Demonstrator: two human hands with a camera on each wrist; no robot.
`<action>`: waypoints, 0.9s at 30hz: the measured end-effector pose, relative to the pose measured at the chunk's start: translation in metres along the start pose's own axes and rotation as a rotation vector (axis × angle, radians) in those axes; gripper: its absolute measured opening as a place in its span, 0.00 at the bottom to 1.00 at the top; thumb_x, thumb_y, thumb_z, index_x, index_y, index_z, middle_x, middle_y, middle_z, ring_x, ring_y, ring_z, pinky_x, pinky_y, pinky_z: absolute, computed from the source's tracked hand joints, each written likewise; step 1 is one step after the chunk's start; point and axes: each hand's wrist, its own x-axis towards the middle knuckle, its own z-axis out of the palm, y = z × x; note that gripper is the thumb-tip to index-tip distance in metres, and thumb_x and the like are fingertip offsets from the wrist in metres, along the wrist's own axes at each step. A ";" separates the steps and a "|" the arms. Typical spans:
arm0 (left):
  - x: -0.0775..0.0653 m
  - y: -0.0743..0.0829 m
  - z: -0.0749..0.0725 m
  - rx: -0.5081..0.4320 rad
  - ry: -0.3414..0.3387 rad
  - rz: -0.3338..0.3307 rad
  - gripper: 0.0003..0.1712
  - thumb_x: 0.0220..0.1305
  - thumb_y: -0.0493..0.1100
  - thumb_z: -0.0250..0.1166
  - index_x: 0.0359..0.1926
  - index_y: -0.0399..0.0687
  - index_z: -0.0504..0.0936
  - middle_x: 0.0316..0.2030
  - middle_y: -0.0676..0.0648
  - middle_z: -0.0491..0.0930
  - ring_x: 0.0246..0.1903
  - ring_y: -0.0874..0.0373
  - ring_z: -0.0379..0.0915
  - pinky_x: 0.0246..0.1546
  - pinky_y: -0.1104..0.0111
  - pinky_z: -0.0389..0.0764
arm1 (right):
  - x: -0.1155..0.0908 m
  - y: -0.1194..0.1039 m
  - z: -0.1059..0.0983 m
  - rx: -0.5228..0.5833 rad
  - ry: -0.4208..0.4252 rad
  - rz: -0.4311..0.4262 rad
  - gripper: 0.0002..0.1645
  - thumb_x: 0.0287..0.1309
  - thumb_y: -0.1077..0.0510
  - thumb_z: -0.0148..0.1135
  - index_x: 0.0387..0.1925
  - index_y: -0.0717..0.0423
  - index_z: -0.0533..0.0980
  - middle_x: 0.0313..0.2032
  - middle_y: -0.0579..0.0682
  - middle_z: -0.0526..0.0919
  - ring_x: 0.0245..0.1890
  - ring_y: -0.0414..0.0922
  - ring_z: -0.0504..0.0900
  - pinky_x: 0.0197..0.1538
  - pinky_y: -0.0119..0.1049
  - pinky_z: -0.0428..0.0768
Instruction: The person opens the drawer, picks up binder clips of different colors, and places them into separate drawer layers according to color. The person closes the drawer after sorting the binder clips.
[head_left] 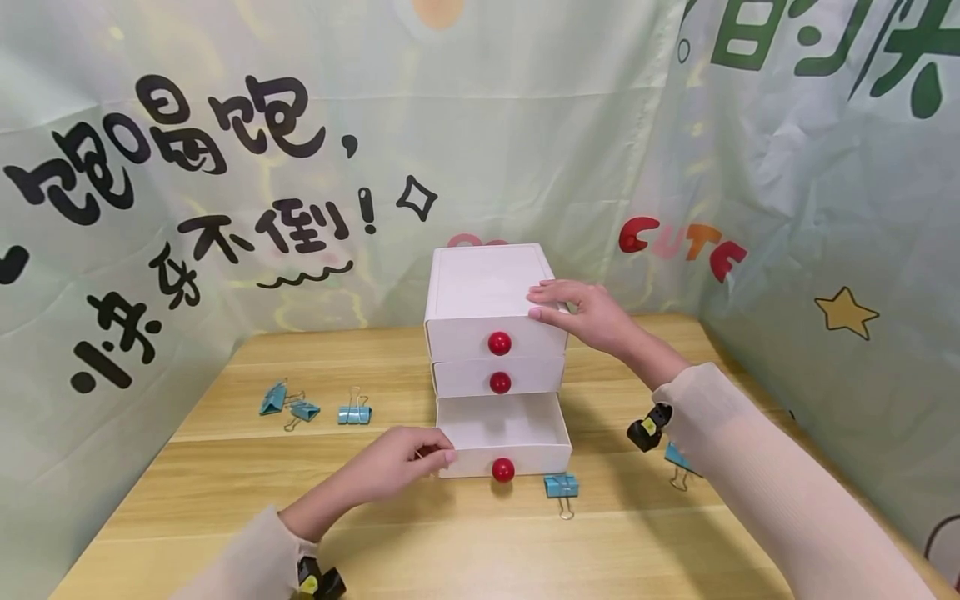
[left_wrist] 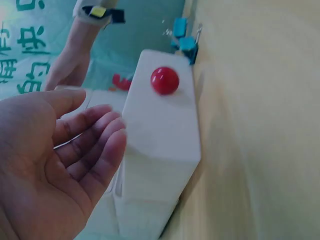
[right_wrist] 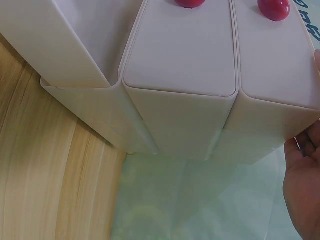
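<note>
A small white drawer unit (head_left: 487, 283) with three stacked drawers and round red knobs stands on the wooden table. Its bottom drawer (head_left: 504, 460) is pulled out, and the inside that shows is bare. At the left front corner of that drawer is my left hand (head_left: 397, 462), fingers loosely bent and holding nothing in the left wrist view. My right hand (head_left: 588, 315) rests on the top right edge of the unit, fingers extended over the top. The upper two drawers, with a red knob (head_left: 499, 343) and another red knob (head_left: 500, 382), are closed.
Several blue binder clips lie about: a binder clip (head_left: 355, 413) among others at left, one binder clip (head_left: 562, 486) right before the drawer, and a further binder clip (head_left: 678, 458) partly behind my right sleeve. Printed cloth (head_left: 525, 150) hangs behind and beside the table (head_left: 390, 550).
</note>
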 end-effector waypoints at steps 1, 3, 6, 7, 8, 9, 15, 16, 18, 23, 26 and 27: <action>0.000 -0.001 -0.003 0.015 0.022 0.003 0.16 0.72 0.56 0.56 0.39 0.52 0.84 0.27 0.52 0.80 0.26 0.65 0.71 0.27 0.70 0.77 | 0.000 0.000 0.000 0.000 0.002 0.000 0.30 0.59 0.37 0.64 0.59 0.46 0.79 0.61 0.45 0.77 0.68 0.46 0.66 0.67 0.57 0.63; 0.001 -0.005 -0.008 0.050 0.072 0.009 0.16 0.72 0.55 0.56 0.38 0.53 0.84 0.26 0.53 0.79 0.25 0.65 0.71 0.26 0.70 0.76 | 0.000 0.001 -0.001 -0.004 0.003 -0.001 0.30 0.59 0.37 0.64 0.59 0.46 0.79 0.61 0.45 0.77 0.68 0.45 0.66 0.67 0.57 0.63; 0.003 -0.012 -0.012 0.105 0.146 -0.011 0.14 0.72 0.54 0.58 0.38 0.53 0.84 0.26 0.56 0.78 0.26 0.66 0.71 0.27 0.70 0.76 | 0.000 0.002 -0.003 -0.008 0.001 0.006 0.30 0.59 0.36 0.64 0.59 0.46 0.79 0.61 0.45 0.76 0.68 0.46 0.66 0.67 0.57 0.62; 0.003 -0.014 -0.013 0.123 0.170 -0.026 0.13 0.71 0.53 0.59 0.38 0.53 0.84 0.26 0.56 0.79 0.26 0.66 0.72 0.27 0.70 0.76 | -0.001 0.003 -0.003 -0.008 -0.002 0.009 0.31 0.59 0.36 0.64 0.59 0.45 0.79 0.62 0.45 0.76 0.68 0.46 0.65 0.67 0.57 0.62; 0.004 -0.018 -0.014 0.146 0.193 -0.043 0.12 0.71 0.52 0.59 0.38 0.53 0.85 0.27 0.57 0.79 0.26 0.66 0.72 0.27 0.70 0.76 | -0.001 0.003 -0.003 -0.008 -0.004 0.013 0.31 0.59 0.36 0.64 0.59 0.45 0.79 0.62 0.45 0.76 0.68 0.46 0.65 0.67 0.57 0.62; 0.004 -0.021 -0.015 0.171 0.213 -0.066 0.11 0.70 0.51 0.60 0.38 0.53 0.85 0.28 0.58 0.79 0.27 0.66 0.72 0.28 0.69 0.76 | -0.001 0.003 -0.003 -0.007 -0.006 0.016 0.31 0.59 0.36 0.64 0.59 0.45 0.79 0.62 0.45 0.76 0.68 0.46 0.65 0.67 0.57 0.62; 0.008 -0.045 -0.022 0.352 0.322 -0.196 0.07 0.67 0.50 0.64 0.39 0.53 0.83 0.31 0.58 0.80 0.31 0.62 0.74 0.33 0.64 0.77 | 0.000 -0.001 -0.005 -0.005 0.002 0.006 0.30 0.59 0.37 0.64 0.59 0.46 0.79 0.61 0.45 0.76 0.68 0.45 0.65 0.67 0.56 0.63; 0.009 -0.049 -0.024 0.378 0.336 -0.207 0.09 0.68 0.50 0.63 0.40 0.52 0.83 0.32 0.56 0.81 0.33 0.60 0.75 0.35 0.63 0.78 | 0.000 -0.002 -0.005 -0.008 0.007 0.004 0.30 0.59 0.37 0.64 0.59 0.46 0.79 0.61 0.45 0.76 0.68 0.45 0.65 0.67 0.56 0.63; 0.008 -0.057 -0.028 0.428 0.364 -0.213 0.11 0.68 0.51 0.63 0.41 0.49 0.83 0.35 0.52 0.82 0.36 0.55 0.77 0.38 0.59 0.79 | 0.001 -0.003 -0.007 -0.012 0.011 0.007 0.30 0.59 0.37 0.64 0.59 0.46 0.79 0.61 0.45 0.76 0.68 0.46 0.65 0.67 0.56 0.63; 0.002 -0.076 -0.036 0.523 0.424 -0.223 0.18 0.67 0.51 0.64 0.46 0.41 0.82 0.41 0.43 0.82 0.42 0.46 0.77 0.43 0.52 0.78 | 0.001 -0.004 -0.006 -0.008 0.011 0.012 0.30 0.59 0.37 0.65 0.58 0.46 0.80 0.61 0.45 0.77 0.68 0.45 0.66 0.67 0.55 0.63; -0.004 -0.087 -0.038 0.559 0.452 -0.253 0.22 0.67 0.52 0.64 0.50 0.38 0.79 0.45 0.39 0.80 0.47 0.41 0.74 0.46 0.48 0.76 | 0.001 -0.003 -0.003 -0.004 0.004 0.005 0.30 0.59 0.38 0.65 0.58 0.46 0.80 0.60 0.44 0.77 0.67 0.45 0.66 0.67 0.54 0.64; -0.005 -0.090 -0.039 0.562 0.456 -0.267 0.23 0.67 0.52 0.64 0.52 0.37 0.78 0.47 0.37 0.79 0.49 0.40 0.73 0.48 0.47 0.76 | 0.001 -0.003 -0.002 -0.004 0.002 0.005 0.30 0.59 0.37 0.65 0.58 0.46 0.80 0.61 0.44 0.77 0.67 0.45 0.66 0.67 0.54 0.64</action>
